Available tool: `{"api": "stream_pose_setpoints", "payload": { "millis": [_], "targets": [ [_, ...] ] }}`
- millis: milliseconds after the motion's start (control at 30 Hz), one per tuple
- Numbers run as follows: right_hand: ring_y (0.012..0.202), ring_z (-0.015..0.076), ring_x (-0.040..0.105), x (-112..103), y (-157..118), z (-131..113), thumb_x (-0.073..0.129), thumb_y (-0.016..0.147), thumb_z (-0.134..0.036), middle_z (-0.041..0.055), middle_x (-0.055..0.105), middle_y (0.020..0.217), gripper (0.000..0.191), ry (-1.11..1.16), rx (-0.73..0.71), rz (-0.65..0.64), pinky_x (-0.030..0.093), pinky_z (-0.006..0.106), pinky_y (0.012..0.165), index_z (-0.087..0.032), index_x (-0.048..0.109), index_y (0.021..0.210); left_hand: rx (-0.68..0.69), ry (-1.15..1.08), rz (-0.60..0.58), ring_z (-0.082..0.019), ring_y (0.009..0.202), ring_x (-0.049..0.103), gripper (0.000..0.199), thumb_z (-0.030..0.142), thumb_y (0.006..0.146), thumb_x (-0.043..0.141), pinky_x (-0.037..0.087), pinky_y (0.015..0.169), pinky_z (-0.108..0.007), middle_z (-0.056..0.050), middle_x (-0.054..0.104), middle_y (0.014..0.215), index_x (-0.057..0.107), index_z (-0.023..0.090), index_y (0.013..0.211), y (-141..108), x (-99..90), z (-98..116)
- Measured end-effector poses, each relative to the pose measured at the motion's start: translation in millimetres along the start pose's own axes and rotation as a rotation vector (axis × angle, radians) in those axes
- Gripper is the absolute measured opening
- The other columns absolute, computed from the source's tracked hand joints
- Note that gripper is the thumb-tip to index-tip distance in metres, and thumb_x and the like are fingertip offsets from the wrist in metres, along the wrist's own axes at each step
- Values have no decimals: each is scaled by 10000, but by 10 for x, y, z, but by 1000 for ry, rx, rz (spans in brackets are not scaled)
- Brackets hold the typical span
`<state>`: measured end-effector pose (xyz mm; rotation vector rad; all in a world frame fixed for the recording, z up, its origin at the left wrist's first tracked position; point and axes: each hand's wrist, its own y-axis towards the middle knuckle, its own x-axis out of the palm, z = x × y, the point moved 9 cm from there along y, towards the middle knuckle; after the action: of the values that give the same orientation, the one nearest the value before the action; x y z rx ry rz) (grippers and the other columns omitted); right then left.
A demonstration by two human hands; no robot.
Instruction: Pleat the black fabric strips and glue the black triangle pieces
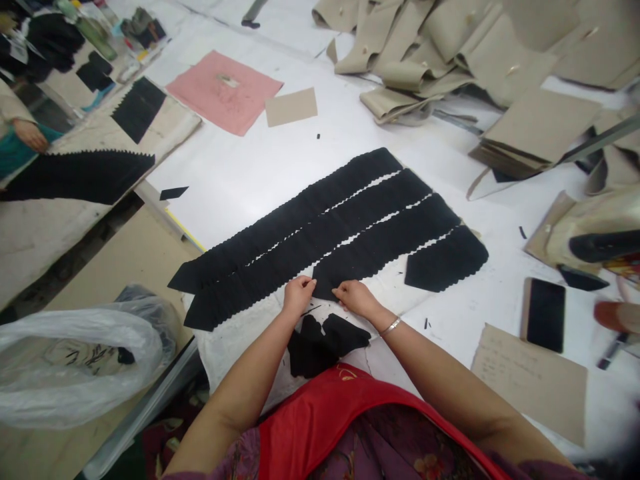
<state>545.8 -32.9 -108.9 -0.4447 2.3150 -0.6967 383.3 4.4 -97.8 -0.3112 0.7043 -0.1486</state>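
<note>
Black pieces (280, 233) that look like fabric, with pointed ends and zigzag edges, lie overlapped in several slanting rows on the white table. At the near end of one row, my left hand (299, 293) pinches the left corner of a black fabric piece (327, 283). My right hand (357, 298), with a bracelet at its wrist, closes its fingertips on the lower right edge of the same piece. Loose black scraps (325, 340) are heaped between my forearms, against my red apron (320, 413). A shorter stack of black pieces (445, 260) ends the rows at the right.
A clear plastic bag (80, 360) with dark scraps hangs open at left. Beige fabric pieces (420, 47) pile up at the back right. A phone (545, 313) and a written card (530, 380) lie to the right. Another person's hand (30, 135) rests by black pieces at far left.
</note>
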Motion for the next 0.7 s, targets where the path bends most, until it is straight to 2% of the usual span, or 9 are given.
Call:
{"api": "stream_pose_setpoints", "payload": {
  "millis": [100,233,467,600,700],
  "targets": [
    [493,115,536,2,24,23,458,845,-379,25,604,508,339,-100,20,38,351,224,537,-172,607,622,-4,88,14,-121,604,534,219,320,763,541,366,610,-229,-8,614,617,646,157,663,27,30,4],
    [638,169,602,-34,62,-21,478,836,-377,87,670,658,320,-258,-5,104,375,245,574,-166,650,667,-5,213,34,-125,599,530,236,331,777,530,349,606,-233,-18,617,621,631,160,650,44,34,31],
    [816,210,646,-48,-59,-71,483,826,-336,145,697,865,299,-377,62,107,452,254,678,-129,698,825,17,413,-43,-167,690,578,253,341,807,469,354,644,-248,-53,650,705,618,162,711,-58,96,109],
    [777,227,661,-2,-44,-20,524,803,-390,137,702,817,334,-371,66,84,494,280,644,-119,689,910,48,496,-71,-203,689,591,275,392,811,440,350,609,-264,-60,654,723,600,175,756,-21,182,7],
    [777,243,665,-15,-27,34,535,791,-412,135,702,816,354,-380,78,115,511,302,639,-113,690,903,69,505,-108,-217,686,593,307,414,813,408,354,602,-271,-62,647,693,598,180,757,22,261,-39]
  ]
}}
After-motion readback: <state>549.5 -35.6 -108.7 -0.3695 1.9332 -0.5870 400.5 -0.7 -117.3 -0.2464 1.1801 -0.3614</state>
